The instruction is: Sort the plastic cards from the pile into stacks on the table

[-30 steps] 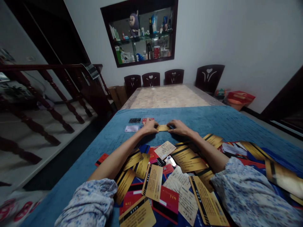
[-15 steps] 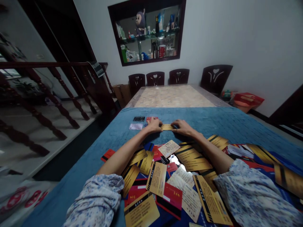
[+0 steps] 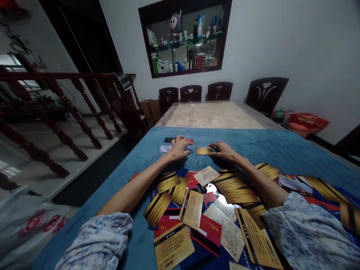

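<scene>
On the blue cloth (image 3: 146, 150), a gold card (image 3: 201, 150) lies flat ahead of the pile. My right hand (image 3: 225, 152) has thumb and fingers on its right end. Just left of that card, my left hand (image 3: 179, 149) hovers with fingers apart and nothing in them. Beneath and around it sit a black card (image 3: 168, 140), a pale card (image 3: 164, 148), a red card (image 3: 190, 141) and a blue card (image 3: 190, 149), partly covered by the fingers. Between my forearms spreads a loose pile of gold cards (image 3: 191, 208), red cards (image 3: 208, 232) and cream cards (image 3: 206, 175).
More overlapping cards (image 3: 298, 183) lie to the right, beyond my right forearm. The bare tabletop (image 3: 208, 114) continues behind the cloth toward dark chairs (image 3: 220, 91). A wooden railing (image 3: 92, 123) and a white plastic bag (image 3: 30, 225) are on the left.
My left hand has come off the gold card and shifted left over the small group of cards. My right hand stays at the card's right end. The camera view has turned slightly left.
</scene>
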`<state>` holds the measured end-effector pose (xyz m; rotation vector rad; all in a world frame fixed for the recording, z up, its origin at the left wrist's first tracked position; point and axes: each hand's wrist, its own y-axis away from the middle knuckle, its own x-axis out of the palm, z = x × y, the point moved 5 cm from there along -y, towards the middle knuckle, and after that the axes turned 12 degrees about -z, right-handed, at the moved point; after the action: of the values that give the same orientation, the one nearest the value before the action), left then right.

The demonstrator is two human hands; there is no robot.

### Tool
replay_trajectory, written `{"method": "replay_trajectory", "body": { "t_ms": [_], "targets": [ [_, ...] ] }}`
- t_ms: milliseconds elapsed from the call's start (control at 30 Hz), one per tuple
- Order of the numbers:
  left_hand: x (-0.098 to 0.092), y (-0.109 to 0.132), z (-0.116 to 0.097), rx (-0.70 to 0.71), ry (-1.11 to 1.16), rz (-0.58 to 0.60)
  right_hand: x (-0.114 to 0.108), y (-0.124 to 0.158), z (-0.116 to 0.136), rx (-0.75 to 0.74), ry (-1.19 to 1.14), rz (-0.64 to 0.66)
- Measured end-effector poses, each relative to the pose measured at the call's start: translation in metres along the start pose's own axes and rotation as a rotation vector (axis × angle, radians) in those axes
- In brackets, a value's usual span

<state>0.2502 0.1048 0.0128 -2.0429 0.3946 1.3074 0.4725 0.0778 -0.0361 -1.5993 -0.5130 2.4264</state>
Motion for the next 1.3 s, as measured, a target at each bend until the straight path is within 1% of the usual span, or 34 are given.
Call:
{"method": "replay_trajectory", "body": {
  "t_ms": [133,267,400,533,633,767,867,967,1133,1300],
  "targets": [
    [-0.024,0.023,0.014,0.014,-0.002,-0.068,-0.008,-0.002,0.006,-0.015,0.009,-0.067],
    [-0.043,0.048,0.03,-0.008,-0.012,-0.122,-0.02,-0.007,0.025,-0.069,0.019,-0.109],
    [-0.059,0.073,0.044,-0.031,-0.054,-0.142,-0.03,-0.012,0.056,-0.095,0.016,-0.114],
    [-0.073,0.097,0.057,-0.061,-0.109,-0.158,-0.031,-0.012,0.101,-0.151,0.035,-0.077],
    [-0.081,0.114,0.067,-0.074,-0.122,-0.162,-0.027,-0.008,0.139,-0.194,0.035,-0.043],
    [-0.088,0.136,0.083,-0.079,-0.097,-0.172,-0.02,0.0,0.187,-0.245,0.064,0.034],
    [-0.093,0.152,0.096,-0.094,-0.087,-0.194,-0.014,0.005,0.219,-0.282,0.076,0.096],
    [-0.098,0.167,0.109,-0.145,-0.076,-0.19,-0.005,0.01,0.248,-0.336,0.053,0.155],
    [-0.107,0.186,0.123,-0.192,-0.061,-0.143,0.017,0.02,0.285,-0.419,0.053,0.214],
    [-0.113,0.196,0.125,-0.176,-0.063,-0.064,0.033,0.034,0.308,-0.52,0.06,0.246]
  ]
}}
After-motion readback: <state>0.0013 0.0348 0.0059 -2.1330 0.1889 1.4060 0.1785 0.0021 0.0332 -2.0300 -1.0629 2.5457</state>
